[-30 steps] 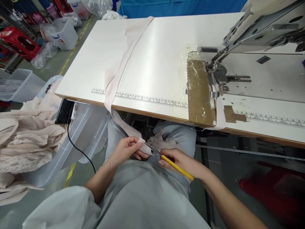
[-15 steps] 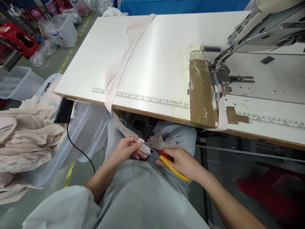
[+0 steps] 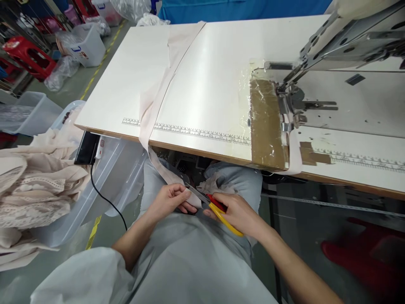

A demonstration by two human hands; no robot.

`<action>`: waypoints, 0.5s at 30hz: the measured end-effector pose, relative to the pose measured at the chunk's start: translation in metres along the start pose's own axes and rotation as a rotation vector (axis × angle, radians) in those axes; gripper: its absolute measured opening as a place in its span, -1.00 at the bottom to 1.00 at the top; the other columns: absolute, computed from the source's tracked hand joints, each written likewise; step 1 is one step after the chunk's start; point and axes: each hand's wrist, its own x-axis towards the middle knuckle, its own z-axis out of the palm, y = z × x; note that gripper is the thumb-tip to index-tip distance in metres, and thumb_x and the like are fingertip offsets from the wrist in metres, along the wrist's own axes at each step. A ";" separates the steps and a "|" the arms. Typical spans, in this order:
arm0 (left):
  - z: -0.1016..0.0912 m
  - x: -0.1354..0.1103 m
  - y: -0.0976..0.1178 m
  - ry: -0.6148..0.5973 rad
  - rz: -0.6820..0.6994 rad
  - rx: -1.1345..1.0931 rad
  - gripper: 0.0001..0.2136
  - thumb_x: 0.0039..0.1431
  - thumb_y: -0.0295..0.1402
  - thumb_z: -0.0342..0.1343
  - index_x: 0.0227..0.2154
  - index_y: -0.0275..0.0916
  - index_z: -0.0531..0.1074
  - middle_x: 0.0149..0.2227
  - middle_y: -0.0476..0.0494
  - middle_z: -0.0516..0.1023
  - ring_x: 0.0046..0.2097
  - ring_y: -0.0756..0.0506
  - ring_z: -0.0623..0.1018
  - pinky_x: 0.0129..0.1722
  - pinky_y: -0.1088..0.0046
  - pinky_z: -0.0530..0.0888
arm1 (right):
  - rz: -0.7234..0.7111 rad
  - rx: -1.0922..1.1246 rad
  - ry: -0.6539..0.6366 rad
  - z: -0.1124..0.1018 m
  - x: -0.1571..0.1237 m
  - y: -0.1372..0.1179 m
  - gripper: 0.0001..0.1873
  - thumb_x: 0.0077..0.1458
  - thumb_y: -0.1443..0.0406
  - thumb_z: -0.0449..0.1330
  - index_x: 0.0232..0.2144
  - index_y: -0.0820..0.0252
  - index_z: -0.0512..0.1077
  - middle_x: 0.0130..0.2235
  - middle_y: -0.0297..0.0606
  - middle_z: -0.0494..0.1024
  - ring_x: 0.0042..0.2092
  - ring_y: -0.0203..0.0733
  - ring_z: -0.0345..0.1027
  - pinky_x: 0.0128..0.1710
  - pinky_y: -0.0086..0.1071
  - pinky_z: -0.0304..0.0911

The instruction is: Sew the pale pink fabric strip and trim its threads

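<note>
Over my lap, my left hand (image 3: pixel 170 200) pinches the end of a pale pink fabric strip (image 3: pixel 158 97) that runs down off the white sewing table (image 3: pixel 215 80). My right hand (image 3: pixel 238 213) is closed on scissors (image 3: pixel 212 204) with red and yellow handles. Their blades point left and meet the strip beside my left fingers. Small fabric pieces lie on my lap just behind the hands.
A sewing machine (image 3: pixel 332 63) stands at the table's right, with brown tape (image 3: pixel 265 122) in front of it. At the left, a clear bin (image 3: pixel 104 177) holds beige lace garments (image 3: pixel 34 185). A phone (image 3: pixel 86 147) on a black cable rests on the bin. Red stools stand on the floor.
The scissors' handles have come apart, with the red handle now showing. The blades have moved left onto the strip. My left hand has barely moved.
</note>
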 end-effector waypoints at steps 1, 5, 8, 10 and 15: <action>0.004 0.001 -0.002 -0.027 -0.001 -0.005 -0.50 -0.03 0.12 0.22 -0.36 -0.24 0.27 -0.50 -0.09 0.57 -0.39 -0.15 0.65 -0.48 0.51 0.46 | -0.010 0.083 0.036 0.002 0.001 -0.002 -0.61 0.10 0.01 0.15 -0.56 0.10 0.16 -0.54 -0.40 0.27 -0.51 -0.27 0.11 -0.50 -0.41 0.01; 0.010 0.003 0.015 -0.240 0.035 0.152 -0.56 0.15 0.14 -0.01 -0.26 -0.18 0.18 -0.40 -0.07 0.56 -0.43 -0.08 0.61 -0.53 0.51 0.43 | -0.076 0.313 0.131 0.011 0.005 -0.010 -0.71 0.19 0.13 0.05 -0.52 0.12 0.21 -0.51 -0.40 0.29 -0.46 -0.27 0.17 -0.47 -0.43 0.13; -0.009 0.008 0.070 -0.051 0.351 0.626 -0.76 0.29 -0.13 -0.03 -0.27 -0.23 0.30 -0.38 -0.06 0.54 -0.48 0.02 0.51 -0.46 0.49 0.42 | -0.121 0.288 0.250 0.012 0.000 -0.011 -0.75 0.19 0.18 0.06 -0.50 0.13 0.25 -0.50 -0.38 0.32 -0.46 -0.27 0.20 -0.46 -0.43 0.16; -0.028 0.023 0.117 0.269 0.659 0.905 -0.88 0.26 -0.30 0.01 -0.27 -0.23 0.36 -0.40 -0.06 0.49 -0.39 -0.02 0.49 -0.38 0.46 0.41 | -0.137 0.268 0.356 0.010 -0.008 -0.009 -0.80 0.16 0.22 0.11 -0.49 0.13 0.29 -0.50 -0.38 0.35 -0.47 -0.26 0.23 -0.46 -0.43 0.18; -0.060 0.106 0.214 0.695 0.808 1.326 -0.73 0.00 -0.59 0.15 -0.19 -0.33 0.37 -0.05 -0.37 0.41 -0.01 -0.24 0.42 -0.08 0.26 0.38 | -0.055 0.300 0.435 0.002 -0.034 -0.005 -0.89 0.12 0.21 0.19 -0.35 0.12 0.41 -0.36 -0.28 0.52 -0.37 -0.19 0.42 -0.38 -0.44 0.31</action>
